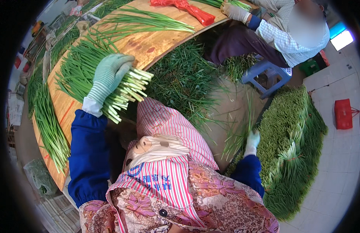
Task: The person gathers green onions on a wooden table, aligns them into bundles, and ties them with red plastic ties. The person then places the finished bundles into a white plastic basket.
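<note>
My left hand (111,77), in a green-and-white striped glove, lies over a thick bunch of green chive-like stalks (81,67) and grips it. The pale cut ends of that bunch reach past the table's edge toward my lap. Low at my right side is my right hand (252,142), gloved and partly blurred. Its fingers are closed on some loose green leaves (237,138) that fan out to its left. Right beside that hand stands a large stack of bundled stalks (285,116), cut ends facing up and inward.
The curved wooden table (156,48) also bears loose stalks (156,23), another bunch (50,125) and red plastic (187,10). Leaf trimmings (180,81) cover the floor. A co-worker (288,43) sits opposite by a blue stool (266,74). A red bag (343,113) lies on the tiles.
</note>
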A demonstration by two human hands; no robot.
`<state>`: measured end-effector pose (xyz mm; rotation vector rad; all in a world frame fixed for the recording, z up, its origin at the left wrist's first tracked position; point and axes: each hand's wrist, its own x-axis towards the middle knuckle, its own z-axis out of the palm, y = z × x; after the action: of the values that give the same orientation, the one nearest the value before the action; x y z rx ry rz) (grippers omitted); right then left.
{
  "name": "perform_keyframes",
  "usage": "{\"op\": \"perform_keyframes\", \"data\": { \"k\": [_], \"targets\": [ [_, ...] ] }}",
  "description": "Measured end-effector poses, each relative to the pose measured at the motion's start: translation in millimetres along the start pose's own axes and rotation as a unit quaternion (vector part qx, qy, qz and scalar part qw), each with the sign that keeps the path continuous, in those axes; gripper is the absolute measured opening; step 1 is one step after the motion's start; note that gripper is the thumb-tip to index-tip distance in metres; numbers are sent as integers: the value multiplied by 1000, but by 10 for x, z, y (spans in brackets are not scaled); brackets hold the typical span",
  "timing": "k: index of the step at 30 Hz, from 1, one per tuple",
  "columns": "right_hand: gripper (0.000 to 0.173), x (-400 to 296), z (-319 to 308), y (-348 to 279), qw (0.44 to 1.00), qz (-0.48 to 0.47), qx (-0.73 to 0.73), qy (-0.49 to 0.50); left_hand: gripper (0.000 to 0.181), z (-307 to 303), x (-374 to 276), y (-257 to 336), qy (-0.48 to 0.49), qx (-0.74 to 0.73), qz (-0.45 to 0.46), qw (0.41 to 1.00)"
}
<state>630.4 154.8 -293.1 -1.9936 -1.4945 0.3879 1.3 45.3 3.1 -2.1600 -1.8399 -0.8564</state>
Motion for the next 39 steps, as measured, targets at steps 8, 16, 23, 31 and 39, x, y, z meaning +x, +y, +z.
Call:
{"op": "perform_keyframes", "data": {
  "k": [8,16,23,31,39],
  "targets": [
    [33,353,137,-1454,990,-132,-30,-33,21,0,108,71,-6,48,17,999],
    [19,91,220,-5165,774,-612,162,6,22,-64,41,135,-18,67,-43,997],
    [20,361,1029,-5879,733,-678,-15,-46,20,-55,50,105,-1,45,-34,998],
    [18,186,127,-5856,555,-345,535,-536,20,-34,21,85,-16,56,-46,997],
    [23,359,300,-5534,782,-592,43,-192,22,-68,20,106,-14,59,-53,997]
  ]
}}
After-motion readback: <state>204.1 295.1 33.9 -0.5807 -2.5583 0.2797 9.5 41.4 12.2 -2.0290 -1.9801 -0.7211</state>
